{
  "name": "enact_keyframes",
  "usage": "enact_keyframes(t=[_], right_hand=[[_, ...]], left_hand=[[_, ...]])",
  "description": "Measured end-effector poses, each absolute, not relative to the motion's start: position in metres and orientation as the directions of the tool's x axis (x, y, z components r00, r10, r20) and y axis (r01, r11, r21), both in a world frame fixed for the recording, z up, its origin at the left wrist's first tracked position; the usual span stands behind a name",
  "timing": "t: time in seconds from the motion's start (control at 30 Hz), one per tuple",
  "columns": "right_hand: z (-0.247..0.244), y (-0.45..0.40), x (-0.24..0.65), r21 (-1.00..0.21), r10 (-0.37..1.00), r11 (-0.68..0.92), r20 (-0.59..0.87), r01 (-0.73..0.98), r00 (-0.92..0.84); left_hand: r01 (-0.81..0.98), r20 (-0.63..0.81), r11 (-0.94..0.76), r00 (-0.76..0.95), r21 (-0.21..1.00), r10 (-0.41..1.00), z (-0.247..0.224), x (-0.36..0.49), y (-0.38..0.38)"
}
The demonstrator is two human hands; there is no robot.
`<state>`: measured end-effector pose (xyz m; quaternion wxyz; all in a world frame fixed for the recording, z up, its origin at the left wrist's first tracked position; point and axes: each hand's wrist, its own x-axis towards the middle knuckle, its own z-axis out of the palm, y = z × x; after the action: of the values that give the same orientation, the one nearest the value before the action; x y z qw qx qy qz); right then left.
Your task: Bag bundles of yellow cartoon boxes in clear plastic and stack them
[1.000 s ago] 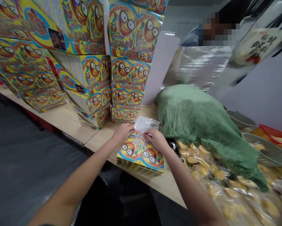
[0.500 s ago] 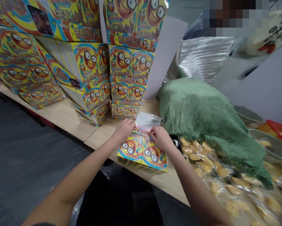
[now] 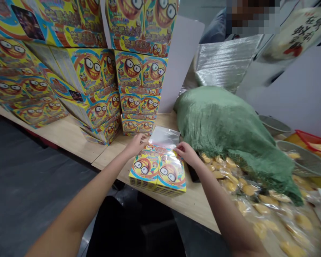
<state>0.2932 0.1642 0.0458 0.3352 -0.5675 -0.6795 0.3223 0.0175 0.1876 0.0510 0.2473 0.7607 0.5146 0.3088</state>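
Note:
A yellow display box (image 3: 157,173) printed with grinning cartoon faces in glasses lies on the wooden table in front of me. A clear plastic bag (image 3: 164,137) extends past its far edge, and glare on the printed top suggests film over it. At the far left corner my left hand (image 3: 137,145) is closed, its fingertips pinching the plastic. My right hand (image 3: 187,153) is closed on the plastic at the far right corner, thumb and fingers together. How much of the box the bag covers is hard to make out.
Stacks of matching boxes (image 3: 137,103) stand behind and to the left. A green sack (image 3: 216,117) slumps at the right, beside many clear-wrapped yellow pieces (image 3: 250,189). Behind are mesh baskets (image 3: 302,157), a red tray (image 3: 310,137) and part of another person (image 3: 216,26).
My hands have moved apart slightly, the right one out to the box's far right corner. Shine now shows across the printed top. The whole view has shifted a little.

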Motion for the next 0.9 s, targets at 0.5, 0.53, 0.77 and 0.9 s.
enact_keyframes(t=[0.5, 0.53, 0.77, 0.9], right_hand=[[0.03, 0.12, 0.31, -0.959, 0.983, -0.112, -0.146, 0.259, -0.115], [0.034, 0.12, 0.307, -0.927, 0.995, -0.029, -0.064, 0.373, -0.082], [0.062, 0.107, 0.262, -0.257, 0.843, 0.537, 0.207, 0.803, -0.497], [0.056, 0.084, 0.272, -0.166, 0.852, 0.521, 0.161, 0.837, -0.499]], left_hand=[[0.556, -0.035, -0.036, 0.116, 0.831, 0.993, 0.082, 0.033, 0.127], [0.685, 0.11, -0.185, 0.152, 0.704, 0.982, 0.084, 0.035, 0.128], [0.74, 0.065, -0.657, 0.655, 0.144, 0.753, 0.075, 0.055, 0.129], [0.737, 0.065, -0.663, 0.661, 0.133, 0.748, 0.067, 0.047, 0.126]])
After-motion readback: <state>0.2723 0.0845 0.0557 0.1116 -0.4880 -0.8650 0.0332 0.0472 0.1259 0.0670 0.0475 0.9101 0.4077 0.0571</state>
